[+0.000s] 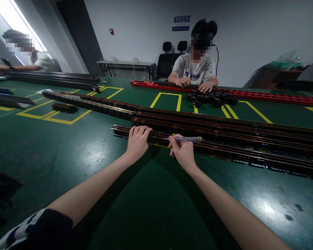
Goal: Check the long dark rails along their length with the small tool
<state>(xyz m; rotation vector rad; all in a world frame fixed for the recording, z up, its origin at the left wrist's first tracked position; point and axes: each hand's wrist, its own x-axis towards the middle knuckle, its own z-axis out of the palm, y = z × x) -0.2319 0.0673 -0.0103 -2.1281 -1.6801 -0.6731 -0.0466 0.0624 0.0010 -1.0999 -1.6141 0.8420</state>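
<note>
A long dark metal rail [219, 152] with shiny edges lies across the green table, nearest to me. Near its left end my left hand [138, 140] grips it, the fingers curled over the far edge. In my right hand [182, 152] is a screwdriver [189, 139] with a translucent purple handle, held nearly level. Its thin shaft points left along the rail, towards my left hand. Whether the tip touches the rail I cannot tell. Right behind lie several more dark rails [224, 126], side by side.
Across the green table [75, 187], a person's hands [195, 84] are over black parts [211, 98] beside a long red rail [271, 96]. A short dark piece [65, 108] lies on yellow tape markings at left. More dark rails [57, 80] lie near another person at far left.
</note>
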